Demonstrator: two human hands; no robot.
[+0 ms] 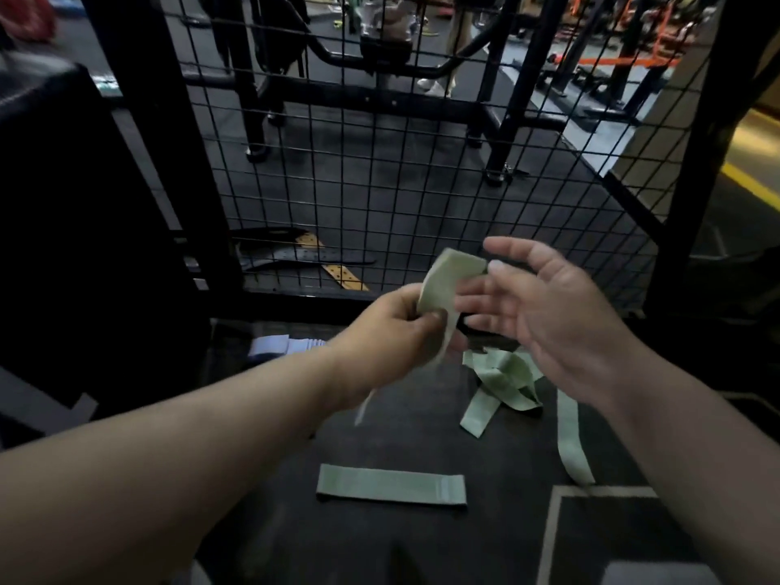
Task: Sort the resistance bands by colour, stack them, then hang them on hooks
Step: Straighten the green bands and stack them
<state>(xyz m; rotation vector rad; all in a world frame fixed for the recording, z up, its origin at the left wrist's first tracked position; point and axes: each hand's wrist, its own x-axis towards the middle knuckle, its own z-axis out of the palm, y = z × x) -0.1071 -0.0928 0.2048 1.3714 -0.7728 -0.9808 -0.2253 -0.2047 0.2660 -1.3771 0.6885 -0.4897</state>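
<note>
Green band (439, 285) pinched in left fingers (422, 316).

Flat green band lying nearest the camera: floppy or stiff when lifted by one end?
Probably floppy: the flat green band looks like the held band, which droops from the left hand. Likely light. Its woven-looking surface probably isn't slippery.
</note>
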